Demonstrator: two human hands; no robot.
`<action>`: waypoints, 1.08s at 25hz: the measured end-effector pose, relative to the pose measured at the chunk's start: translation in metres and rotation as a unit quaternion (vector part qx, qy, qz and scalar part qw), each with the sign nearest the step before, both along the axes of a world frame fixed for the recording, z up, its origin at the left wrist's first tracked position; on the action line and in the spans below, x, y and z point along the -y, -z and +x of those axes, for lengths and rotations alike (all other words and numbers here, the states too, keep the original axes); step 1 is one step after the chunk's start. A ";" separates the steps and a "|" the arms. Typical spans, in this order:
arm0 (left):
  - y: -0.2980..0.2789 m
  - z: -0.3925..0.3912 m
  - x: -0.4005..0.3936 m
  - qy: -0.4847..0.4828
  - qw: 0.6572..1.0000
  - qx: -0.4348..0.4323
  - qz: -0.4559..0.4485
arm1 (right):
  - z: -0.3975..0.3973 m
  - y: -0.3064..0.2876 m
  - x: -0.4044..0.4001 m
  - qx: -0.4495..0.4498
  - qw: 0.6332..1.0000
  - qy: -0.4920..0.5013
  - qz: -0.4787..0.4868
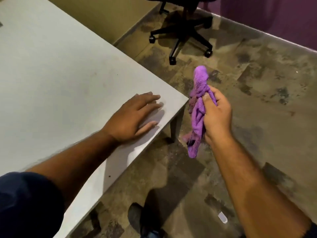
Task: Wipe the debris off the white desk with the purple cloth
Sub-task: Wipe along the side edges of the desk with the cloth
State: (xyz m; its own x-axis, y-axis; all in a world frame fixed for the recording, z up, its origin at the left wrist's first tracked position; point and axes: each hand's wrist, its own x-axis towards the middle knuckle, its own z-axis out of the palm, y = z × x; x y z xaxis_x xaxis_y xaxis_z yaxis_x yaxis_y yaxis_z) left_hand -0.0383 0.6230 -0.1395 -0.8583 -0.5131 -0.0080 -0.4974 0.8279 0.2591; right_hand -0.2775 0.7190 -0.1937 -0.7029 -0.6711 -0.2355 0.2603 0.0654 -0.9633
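Cloth first: our right hand (217,115) grips the purple cloth (199,107) bunched at its middle, off the white desk (51,74) corner. Soft, light, floppy, we judge; our left hand (132,117) lies flat, fingers spread, on the desk

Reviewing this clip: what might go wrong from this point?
The purple cloth is bunched in the right hand out past the white desk corner, so shaking it may drop debris onto the floor. The left hand lies flat near that corner and may block the next wipe.
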 end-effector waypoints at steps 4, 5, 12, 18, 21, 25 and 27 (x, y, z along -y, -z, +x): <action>0.000 -0.060 0.004 0.013 0.999 0.038 0.020 | 0.015 0.024 -0.029 0.076 0.996 0.019 -0.044; 0.005 -0.070 0.002 0.010 0.998 0.061 0.015 | 0.016 0.029 -0.037 0.101 0.993 0.031 -0.060; 0.026 -0.075 0.002 -0.008 0.999 0.031 0.008 | 0.028 0.077 -0.049 0.204 0.970 0.091 -0.095; 0.042 -0.061 0.008 -0.004 0.998 -0.066 -0.013 | 0.064 0.104 -0.010 0.150 0.969 0.148 -0.132; 0.046 -0.059 0.005 -0.013 0.996 -0.087 -0.032 | 0.083 0.090 0.003 0.029 0.982 0.124 -0.136; 0.050 -0.058 0.013 0.000 0.993 -0.117 -0.036 | 0.105 0.077 -0.003 -0.178 0.971 0.115 -0.109; 0.053 -0.055 0.014 -0.009 0.991 -0.130 -0.018 | 0.123 0.075 -0.016 -0.217 0.965 0.105 -0.101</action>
State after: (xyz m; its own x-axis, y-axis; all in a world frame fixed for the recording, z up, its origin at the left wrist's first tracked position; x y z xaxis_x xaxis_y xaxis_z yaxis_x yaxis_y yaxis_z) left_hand -0.0934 0.6094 -0.1921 -0.8197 -0.5244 0.2306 -0.4329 0.8307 0.3500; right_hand -0.1541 0.7349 -0.2688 -0.8319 -0.5038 0.2329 -0.1836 -0.1461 -0.9721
